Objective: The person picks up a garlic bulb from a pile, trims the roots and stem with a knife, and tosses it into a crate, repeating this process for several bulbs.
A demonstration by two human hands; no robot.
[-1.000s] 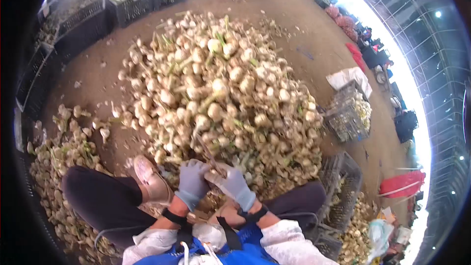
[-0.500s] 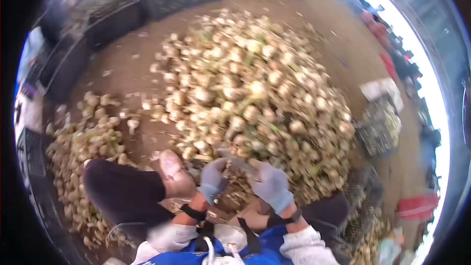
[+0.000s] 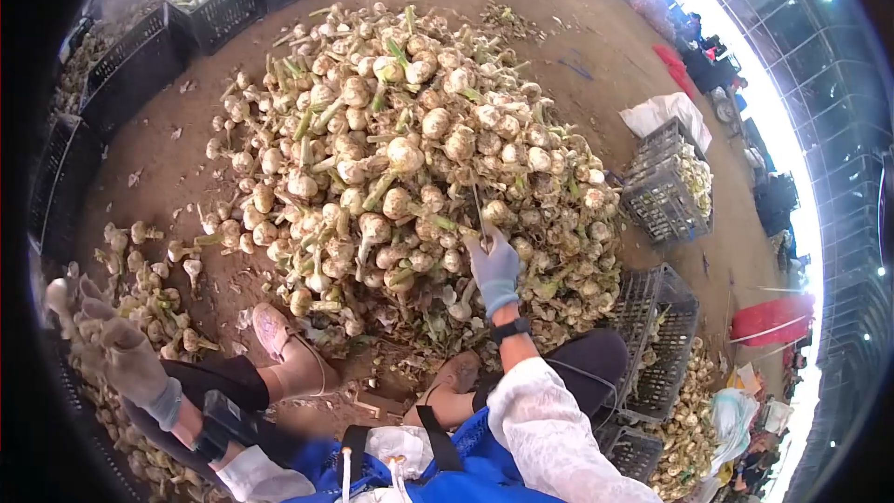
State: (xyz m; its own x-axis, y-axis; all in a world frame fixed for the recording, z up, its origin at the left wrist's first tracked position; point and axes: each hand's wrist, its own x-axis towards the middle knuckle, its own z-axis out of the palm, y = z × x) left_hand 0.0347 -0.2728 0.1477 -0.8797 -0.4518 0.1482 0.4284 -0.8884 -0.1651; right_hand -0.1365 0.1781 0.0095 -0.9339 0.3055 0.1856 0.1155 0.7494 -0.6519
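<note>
My left hand [image 3: 130,359], in a pale glove, is stretched out to the far left with its fingers apart, over the smaller garlic pile [image 3: 154,293]. Motion blur softens its fingertips, and a pale roundish shape beside them cannot be made out clearly. My right hand [image 3: 494,272], gloved as well, is closed around a knife [image 3: 479,205] with a thin blade pointing away from me. Its handle is hidden in the fingers. That hand is at the near side of the large heap of garlic bulbs [image 3: 405,154], many with cut green stems.
Black crates [image 3: 219,14] line the far left. At right stand a crate of garlic [image 3: 666,182] and other black crates [image 3: 656,345] beside my knee. A red container [image 3: 773,319] lies farther right. My feet [image 3: 279,335] rest at the heap's near edge.
Both hands were together in front of me. My left hand has swung far left and opened; my right has moved forward to the heap with the knife. The view has shifted.
</note>
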